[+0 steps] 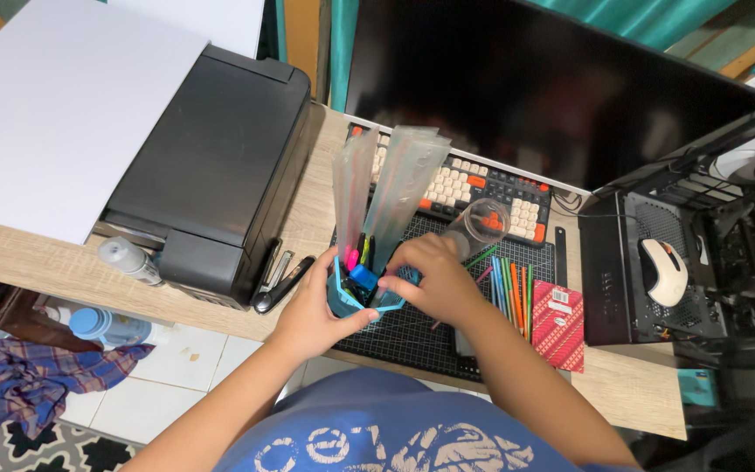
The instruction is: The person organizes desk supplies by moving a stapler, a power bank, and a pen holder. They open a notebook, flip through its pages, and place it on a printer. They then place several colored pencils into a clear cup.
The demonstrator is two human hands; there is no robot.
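One blue pen holder (349, 301) on black cutting mat (412, 336) at counter (54, 267) front edge, two clear sleeves (391, 188) upright inside. Left hand (312, 315) fingers wrapped round holder; right hand (430, 280) fingers pinching its rim. Coloured pencils (510, 293) just right; one keyboard (474, 188) behind.

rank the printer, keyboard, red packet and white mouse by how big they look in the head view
1. black printer, plainly largest
2. keyboard, partly hidden behind the clear sleeves
3. red packet
4. white mouse, smallest, though close to the packet in apparent size
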